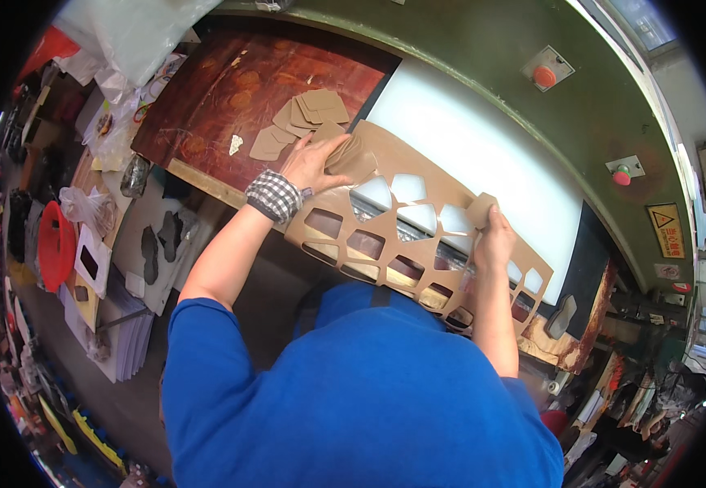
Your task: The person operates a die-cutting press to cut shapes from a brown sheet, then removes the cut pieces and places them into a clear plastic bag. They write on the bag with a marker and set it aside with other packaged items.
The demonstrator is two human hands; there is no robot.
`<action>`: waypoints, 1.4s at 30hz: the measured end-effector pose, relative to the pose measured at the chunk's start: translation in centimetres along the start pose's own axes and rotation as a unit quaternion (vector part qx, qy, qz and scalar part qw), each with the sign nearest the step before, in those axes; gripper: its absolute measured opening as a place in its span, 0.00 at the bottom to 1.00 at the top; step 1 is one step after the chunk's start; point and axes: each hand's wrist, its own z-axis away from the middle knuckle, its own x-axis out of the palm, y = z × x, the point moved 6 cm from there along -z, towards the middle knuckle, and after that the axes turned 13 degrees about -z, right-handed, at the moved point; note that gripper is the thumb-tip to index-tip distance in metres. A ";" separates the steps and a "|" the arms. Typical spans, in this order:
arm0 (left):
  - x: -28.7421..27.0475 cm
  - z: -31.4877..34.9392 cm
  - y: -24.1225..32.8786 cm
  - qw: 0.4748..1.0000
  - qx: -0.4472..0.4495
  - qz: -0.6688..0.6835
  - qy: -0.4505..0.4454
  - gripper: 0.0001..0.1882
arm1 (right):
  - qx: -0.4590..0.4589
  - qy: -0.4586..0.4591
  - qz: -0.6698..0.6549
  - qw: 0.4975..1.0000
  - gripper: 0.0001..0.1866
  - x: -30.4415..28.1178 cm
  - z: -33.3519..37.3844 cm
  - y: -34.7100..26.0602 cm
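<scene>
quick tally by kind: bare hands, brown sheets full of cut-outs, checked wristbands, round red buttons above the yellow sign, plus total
Bare hands, left hand and right hand: 2
Flat brown sheet with cut-outs: 1 visible; hidden layers can't be told
Black-and-white checked cloth wristband: 1
Round red push buttons above the yellow rectangular sign: 2
Total: 6

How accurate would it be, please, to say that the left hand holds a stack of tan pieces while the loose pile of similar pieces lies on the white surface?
Not quite: the head view shows the loose pile on the reddish-brown wooden surface, not the white surface. The left hand does hold a stack of tan pieces.
</scene>
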 end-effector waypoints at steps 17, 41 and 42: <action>-1.6 0.4 -6.2 0.921 -0.161 0.196 0.295 0.28 | 0.035 -0.062 -0.029 0.997 0.19 10.4 -1.4 -0.9; -1.9 2.3 -5.3 0.838 -0.296 0.339 0.308 0.23 | -0.222 0.250 0.507 0.795 0.22 -21.1 5.9 -8.7; -3.1 2.3 -6.1 0.858 -0.298 0.234 0.346 0.28 | -0.217 0.280 0.523 0.775 0.24 -22.7 7.0 -8.1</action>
